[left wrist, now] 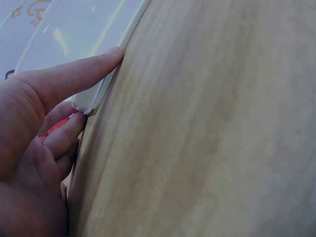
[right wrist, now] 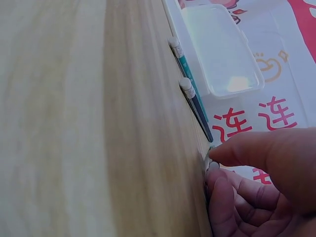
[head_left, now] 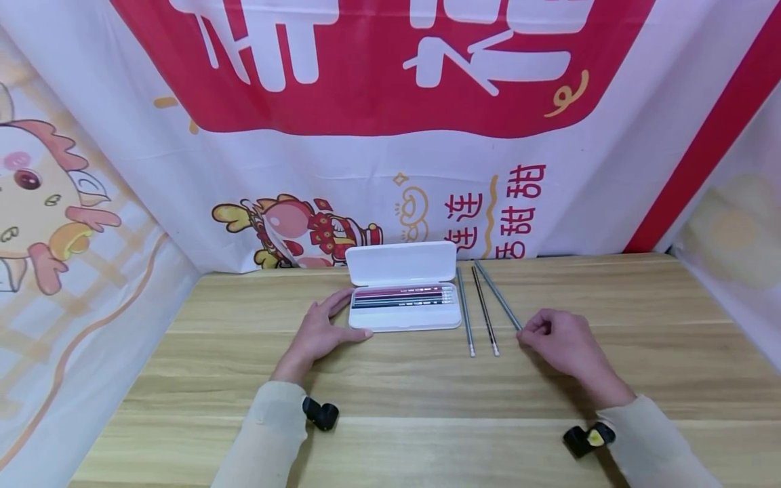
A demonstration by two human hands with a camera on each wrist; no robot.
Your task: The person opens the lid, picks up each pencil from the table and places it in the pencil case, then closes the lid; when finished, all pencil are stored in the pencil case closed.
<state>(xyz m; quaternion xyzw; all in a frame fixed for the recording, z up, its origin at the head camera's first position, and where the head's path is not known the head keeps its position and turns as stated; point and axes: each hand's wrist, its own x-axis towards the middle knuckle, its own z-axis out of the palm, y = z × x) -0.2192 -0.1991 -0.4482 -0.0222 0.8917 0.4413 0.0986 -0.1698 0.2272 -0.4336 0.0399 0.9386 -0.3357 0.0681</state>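
A white pencil case (head_left: 381,320) lies with its lid (head_left: 403,264) up, a row of pencils (head_left: 396,296) inside it. My left hand (head_left: 320,332) holds the case's left end, thumb along the front edge and fingers at the side. Off to the right, my right hand (head_left: 561,341) pinches the eraser end of a grey-green pencil (head_left: 499,293) between thumb and fingertips. That pencil slants away toward the cloth. Beside the case lie a teal pencil (head_left: 466,312) and a dark pencil (head_left: 485,310), their white erasers toward me. The held pencil is mostly hidden in the right wrist view.
The wooden table (head_left: 415,420) ends at the back against a white and red printed cloth (head_left: 390,156). Another patterned cloth (head_left: 97,325) hangs along the left side. Each wrist carries a small black camera.
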